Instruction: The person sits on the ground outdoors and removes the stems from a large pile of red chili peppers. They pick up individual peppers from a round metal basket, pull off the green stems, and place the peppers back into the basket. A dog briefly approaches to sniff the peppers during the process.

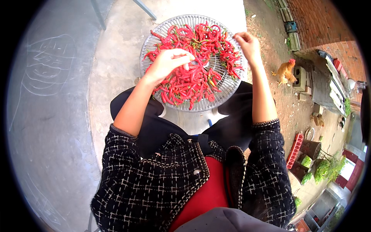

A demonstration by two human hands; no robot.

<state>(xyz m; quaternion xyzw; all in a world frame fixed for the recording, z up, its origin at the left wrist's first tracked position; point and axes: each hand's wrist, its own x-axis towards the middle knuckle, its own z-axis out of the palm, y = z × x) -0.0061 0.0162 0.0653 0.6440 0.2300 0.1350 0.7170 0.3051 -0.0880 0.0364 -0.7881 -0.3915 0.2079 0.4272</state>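
A round, slatted grey rack (229,90) stands in front of my knees, with many red chili peppers (185,84) spread over it, some with green stems. My left hand (174,61) is over the left-middle part of the peppers, its thumb and fingers brought close together; whether a pepper is between them cannot be told. At the rack's upper right rim is my right hand (246,43), with thumb and forefinger near each other beside the outermost peppers. Any small thing in that pinch is too small to make out. Bare slats show right of the rack's centre.
Metal legs (146,10) of some furniture stand beyond the rack at the upper left. On the dirt ground to the right are a brown chicken (285,72), a hollow concrete block (299,78), a red feeding trough (295,150) and potted plants (324,169). Chalk lines mark the grey floor at left.
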